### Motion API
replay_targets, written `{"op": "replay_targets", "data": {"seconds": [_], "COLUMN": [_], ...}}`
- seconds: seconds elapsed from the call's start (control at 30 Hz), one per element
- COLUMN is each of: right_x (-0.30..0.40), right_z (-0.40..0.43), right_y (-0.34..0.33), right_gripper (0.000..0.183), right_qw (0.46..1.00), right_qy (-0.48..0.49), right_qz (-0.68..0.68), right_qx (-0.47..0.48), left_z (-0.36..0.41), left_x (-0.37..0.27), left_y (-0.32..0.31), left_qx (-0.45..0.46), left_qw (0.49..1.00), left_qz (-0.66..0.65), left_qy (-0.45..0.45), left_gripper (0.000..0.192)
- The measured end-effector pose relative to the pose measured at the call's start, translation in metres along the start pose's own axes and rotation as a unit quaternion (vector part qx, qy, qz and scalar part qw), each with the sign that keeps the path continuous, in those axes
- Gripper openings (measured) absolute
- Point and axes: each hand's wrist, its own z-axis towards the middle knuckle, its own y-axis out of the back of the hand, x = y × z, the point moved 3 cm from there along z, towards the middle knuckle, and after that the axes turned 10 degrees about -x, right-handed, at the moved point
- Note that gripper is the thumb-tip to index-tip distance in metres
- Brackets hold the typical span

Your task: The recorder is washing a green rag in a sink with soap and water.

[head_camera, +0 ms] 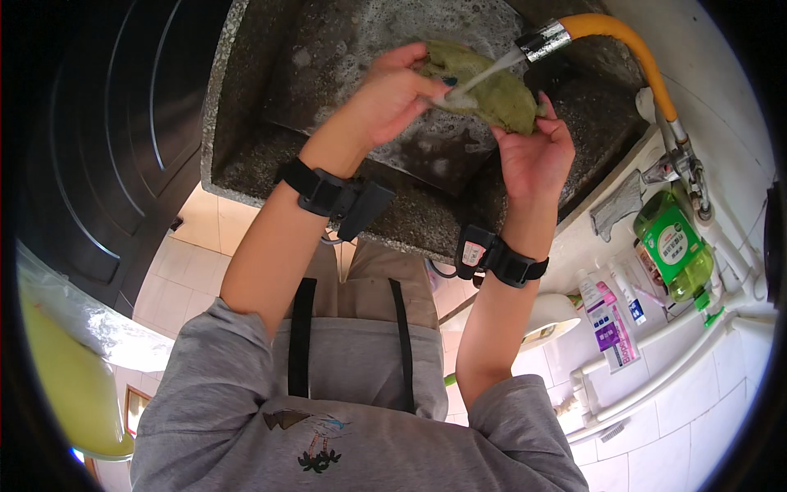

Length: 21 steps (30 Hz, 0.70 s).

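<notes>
A wet green cloth (504,95) is stretched between my two hands above a dark stone sink (212,123). My left hand (399,92) grips its left end, and my right hand (535,144) pinches its lower right end. Water runs from the metal nozzle (543,40) of an orange hose (639,46) onto the cloth beside my left fingers. Foamy water (393,24) lies in the basin below. Each wrist wears a black strap with a small device on it.
On the right, a metal tap (682,160) feeds the hose. Near it are a green detergent bottle (673,246), a grey rag (618,206), tubes (609,326) and white pipes (664,381). A dark panel (123,123) stands left of the sink.
</notes>
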Motion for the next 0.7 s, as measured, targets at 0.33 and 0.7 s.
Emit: {"op": "replay_targets", "data": {"seconds": [0.33,0.7], "right_x": [-0.03,-0.027], "right_z": [-0.008,0.01], "right_y": [-0.04,-0.04], "right_gripper": [0.04,0.034], "right_qw": [0.887,0.881], "right_qy": [0.303,0.258], "right_qz": [-0.349,-0.396], "right_qx": [0.008,0.024], "left_z": [0.012,0.014], "left_x": [0.022,0.015], "left_y": [-0.03,-0.03], "left_qx": [-0.183,-0.085], "left_qw": [0.896,0.956], "left_qz": [0.306,0.221], "left_qy": [-0.264,-0.171], "left_gripper": [0.034,0.027]}}
